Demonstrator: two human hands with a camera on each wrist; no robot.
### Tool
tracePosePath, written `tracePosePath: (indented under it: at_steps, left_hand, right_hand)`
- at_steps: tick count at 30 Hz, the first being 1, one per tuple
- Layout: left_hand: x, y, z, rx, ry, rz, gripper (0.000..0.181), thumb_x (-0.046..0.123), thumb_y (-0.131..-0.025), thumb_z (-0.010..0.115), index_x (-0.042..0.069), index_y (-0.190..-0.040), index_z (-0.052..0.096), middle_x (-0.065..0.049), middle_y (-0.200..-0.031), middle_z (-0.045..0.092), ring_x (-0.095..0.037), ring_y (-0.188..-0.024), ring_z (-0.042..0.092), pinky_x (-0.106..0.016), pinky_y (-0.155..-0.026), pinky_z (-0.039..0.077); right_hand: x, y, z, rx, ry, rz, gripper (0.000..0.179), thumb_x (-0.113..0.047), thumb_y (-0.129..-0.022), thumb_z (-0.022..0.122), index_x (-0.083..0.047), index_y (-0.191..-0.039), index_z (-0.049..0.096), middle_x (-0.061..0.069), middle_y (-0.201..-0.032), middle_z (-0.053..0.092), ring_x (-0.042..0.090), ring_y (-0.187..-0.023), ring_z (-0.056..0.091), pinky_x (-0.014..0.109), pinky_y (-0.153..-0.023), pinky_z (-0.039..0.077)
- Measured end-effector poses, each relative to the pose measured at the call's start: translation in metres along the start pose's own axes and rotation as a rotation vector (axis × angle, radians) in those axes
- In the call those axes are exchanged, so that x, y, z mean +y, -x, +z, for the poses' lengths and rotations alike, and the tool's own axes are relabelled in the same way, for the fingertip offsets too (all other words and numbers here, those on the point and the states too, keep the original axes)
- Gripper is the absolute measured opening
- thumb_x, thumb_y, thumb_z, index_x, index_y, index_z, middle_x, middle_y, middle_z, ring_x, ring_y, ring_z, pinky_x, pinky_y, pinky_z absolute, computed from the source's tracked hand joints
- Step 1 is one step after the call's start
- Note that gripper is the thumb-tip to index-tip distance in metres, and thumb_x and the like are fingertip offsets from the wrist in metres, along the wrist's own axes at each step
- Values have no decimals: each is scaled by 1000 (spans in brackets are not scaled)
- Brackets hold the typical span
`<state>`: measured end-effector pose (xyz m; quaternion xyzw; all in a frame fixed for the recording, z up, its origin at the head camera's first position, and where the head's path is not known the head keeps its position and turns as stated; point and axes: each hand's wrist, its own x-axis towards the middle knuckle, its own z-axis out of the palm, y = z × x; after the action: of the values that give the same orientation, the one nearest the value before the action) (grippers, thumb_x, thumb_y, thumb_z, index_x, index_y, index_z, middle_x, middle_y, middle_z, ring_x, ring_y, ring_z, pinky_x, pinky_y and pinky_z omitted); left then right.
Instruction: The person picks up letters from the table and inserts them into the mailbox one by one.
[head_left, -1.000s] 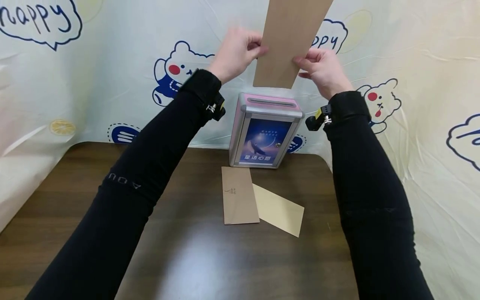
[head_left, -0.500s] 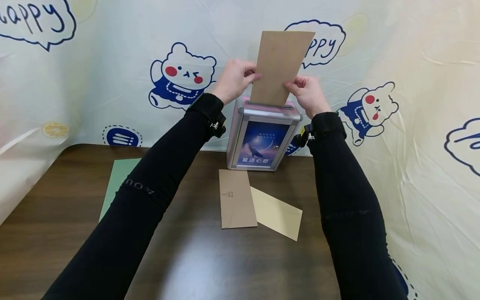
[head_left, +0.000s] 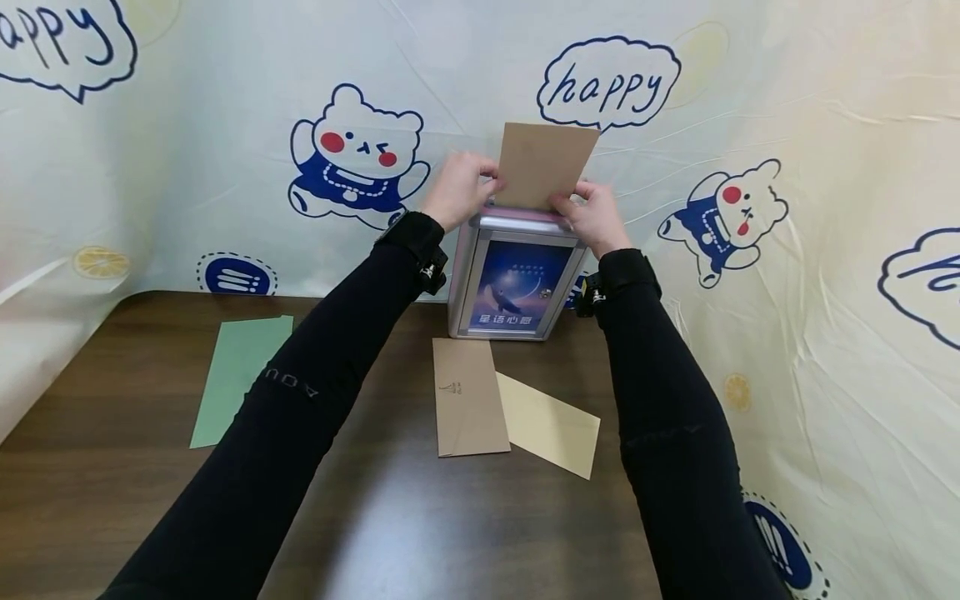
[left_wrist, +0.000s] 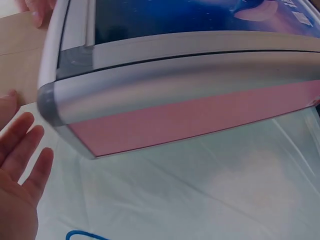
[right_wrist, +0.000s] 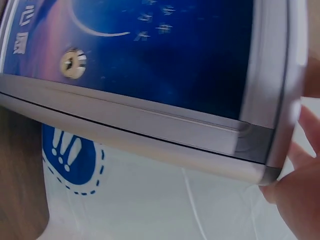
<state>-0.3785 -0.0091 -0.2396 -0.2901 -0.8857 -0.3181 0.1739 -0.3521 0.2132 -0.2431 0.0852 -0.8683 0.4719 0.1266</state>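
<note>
A brown kraft envelope (head_left: 547, 162) stands upright in the top slot of a pink suggestion box (head_left: 480, 218) with a silver frame. The slot and the envelope's lower part are hidden. My left hand (head_left: 459, 190) pinches the envelope's left edge just above the box top. At the right edge, low down, my right hand (head_left: 596, 218) pinches it too. From the left wrist, the left hand (left_wrist: 20, 185) shows some straight fingers apart from the box's corner. In the right wrist view, the right hand (right_wrist: 302, 192) is at the box's upper corner.
On the dark wooden table (head_left: 390, 500), a second brown envelope (head_left: 468, 417) overlaps a pale yellow envelope (head_left: 555, 425) in front of the box. A green envelope (head_left: 240, 367) lies left, partly behind the left sleeve. A printed cloth (head_left: 495, 75) hangs behind.
Both hands have come down with the brown envelope, from above the box into its slot; less of it shows now. The green envelope has come into view at left.
</note>
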Motion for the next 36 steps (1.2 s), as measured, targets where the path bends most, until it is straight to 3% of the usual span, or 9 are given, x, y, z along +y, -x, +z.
tracePosePath:
  at_steps: [6, 13, 16, 25, 31, 36]
  left_hand:
    - [-4, 5, 4, -28, 3, -34, 18, 25, -89, 58, 12, -98, 67, -1, -108, 61, -11, -96, 51, -25, -84, 38]
    - [-5, 10, 0, -69, 31, -104, 44, 32, -89, 57, 14, -128, 48, -1, -131, 49, -9, -120, 39, -20, -97, 29]
    - [-5, 13, -4, -78, 45, -115, 48, 34, -89, 56, 15, -132, 44, -1, -134, 46, -9, -122, 37, -20, -98, 27]
    - [-9, 28, -16, -69, 73, -141, 51, 42, -89, 53, 16, -133, 43, 1, -135, 44, -11, -122, 36, -21, -99, 27]
    - [-19, 55, -24, -9, 117, -149, 53, 46, -89, 52, 18, -133, 43, 4, -135, 44, -6, -123, 33, -22, -99, 27]
    - [-36, 102, -20, 58, 180, -133, 52, 45, -88, 54, 16, -130, 46, 3, -131, 47, -6, -120, 37, -25, -97, 31]
  right_hand:
    - [1, 2, 5, 68, 7, 16, 31, -24, -83, 66, -11, -110, 62, 2, -124, 53, 10, -114, 39, 23, -98, 26]
    - [-1, 8, 8, 97, -53, -1, 51, -22, -85, 64, -19, -132, 45, 3, -138, 40, 18, -121, 40, 27, -99, 33]
    - [-2, 10, 8, 112, -47, -15, 54, -23, -85, 63, -18, -135, 42, 3, -140, 38, 20, -122, 40, 25, -96, 35]
    - [-16, 20, 14, 194, 45, -110, 51, -30, -86, 61, -17, -133, 45, -5, -138, 41, 1, -124, 28, 21, -102, 22]
    - [-25, 42, 28, 325, 39, -161, 46, -30, -86, 60, -18, -129, 49, -6, -136, 41, 1, -127, 22, 17, -102, 14]
    - [-16, 77, 46, 398, 28, -242, 41, -27, -84, 62, -15, -123, 54, -4, -131, 47, 8, -130, 21, 25, -106, 10]
